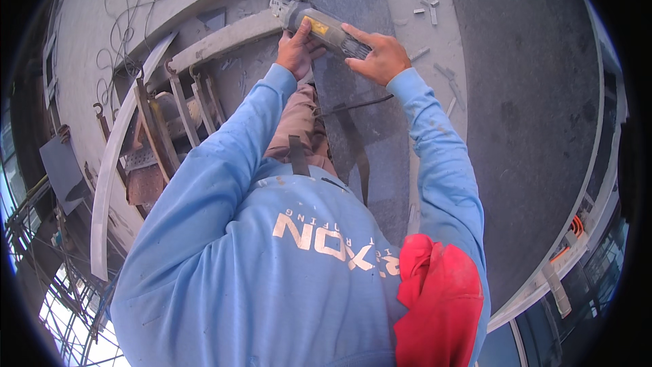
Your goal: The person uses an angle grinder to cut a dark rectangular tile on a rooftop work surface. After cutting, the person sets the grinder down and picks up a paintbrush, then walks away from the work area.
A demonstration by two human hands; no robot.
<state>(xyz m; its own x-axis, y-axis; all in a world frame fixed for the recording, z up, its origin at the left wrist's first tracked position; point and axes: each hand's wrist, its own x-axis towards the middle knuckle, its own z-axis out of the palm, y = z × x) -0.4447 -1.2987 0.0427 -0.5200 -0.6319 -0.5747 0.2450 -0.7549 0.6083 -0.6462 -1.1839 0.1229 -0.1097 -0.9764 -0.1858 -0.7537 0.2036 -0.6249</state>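
Note:
An angle grinder point(319, 26) with a grey body and a yellow label is held across both hands, its head toward the upper left. My left hand point(296, 53) grips it near the head, thumb along the side and fingers underneath. My right hand point(382, 56) is closed round the rear end, with the thumb below and the index finger on top. Whether a disc is fitted cannot be made out. Below the tool lies a dark grey sheet point(360, 7), and a dark cable point(367, 102) crosses it near my leg.
Several small pale offcuts point(433, 12) lie on the concrete to the right. On the left, rusty metal bars point(155, 129) stand beside a long curved pale strip point(109, 183). Loose thin cable point(125, 27) loops at the upper left. Scaffolding point(75, 299) shows at the lower left.

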